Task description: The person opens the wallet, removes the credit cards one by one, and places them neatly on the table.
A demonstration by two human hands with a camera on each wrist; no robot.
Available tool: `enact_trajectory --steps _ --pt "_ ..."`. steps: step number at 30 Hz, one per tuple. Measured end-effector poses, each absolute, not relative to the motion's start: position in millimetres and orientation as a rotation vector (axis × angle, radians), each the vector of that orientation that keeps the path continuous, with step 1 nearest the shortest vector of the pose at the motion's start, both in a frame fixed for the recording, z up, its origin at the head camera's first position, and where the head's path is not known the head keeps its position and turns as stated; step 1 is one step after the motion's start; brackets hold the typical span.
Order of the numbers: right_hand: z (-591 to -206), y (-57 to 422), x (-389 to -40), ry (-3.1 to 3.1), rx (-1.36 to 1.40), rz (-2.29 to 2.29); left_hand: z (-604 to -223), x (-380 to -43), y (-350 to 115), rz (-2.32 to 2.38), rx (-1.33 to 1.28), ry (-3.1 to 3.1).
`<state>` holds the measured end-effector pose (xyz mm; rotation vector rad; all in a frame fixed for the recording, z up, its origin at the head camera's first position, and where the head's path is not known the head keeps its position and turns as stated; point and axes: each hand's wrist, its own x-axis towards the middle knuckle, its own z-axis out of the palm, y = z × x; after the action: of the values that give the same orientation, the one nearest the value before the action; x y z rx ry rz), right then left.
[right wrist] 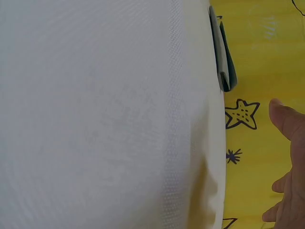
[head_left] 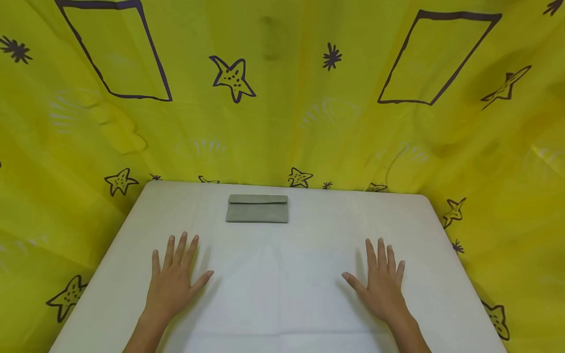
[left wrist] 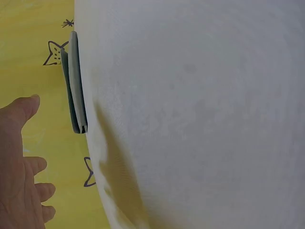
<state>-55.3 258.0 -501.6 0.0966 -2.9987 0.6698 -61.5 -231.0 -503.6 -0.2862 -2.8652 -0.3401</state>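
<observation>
A flat grey-green case with a folded flap (head_left: 257,209) lies near the far edge of the white table, left of centre. Both wrist views catch it edge-on, the left one showing the case (left wrist: 76,86) with its flap slightly raised. My left hand (head_left: 172,287), fingers spread, hovers above the table, in front of the case and to its left. On the other side my right hand (head_left: 381,287) is likewise spread out, farther from the case. Neither hand touches the case or holds anything. Shadows of both hands fall on the white cloth.
A white cloth covers the table (head_left: 282,294), which has rounded far corners. Yellow curtain fabric (head_left: 273,132) with drawn starfish and quadrilaterals hangs behind the far edge and along both sides.
</observation>
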Motion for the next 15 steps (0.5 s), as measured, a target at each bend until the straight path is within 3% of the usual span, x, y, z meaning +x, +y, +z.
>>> enact_trajectory --steps 15 --pt "-505.2 254.7 -58.7 -3.021 0.115 0.665 -504.4 -64.8 -227.1 -0.338 -0.305 -2.883"
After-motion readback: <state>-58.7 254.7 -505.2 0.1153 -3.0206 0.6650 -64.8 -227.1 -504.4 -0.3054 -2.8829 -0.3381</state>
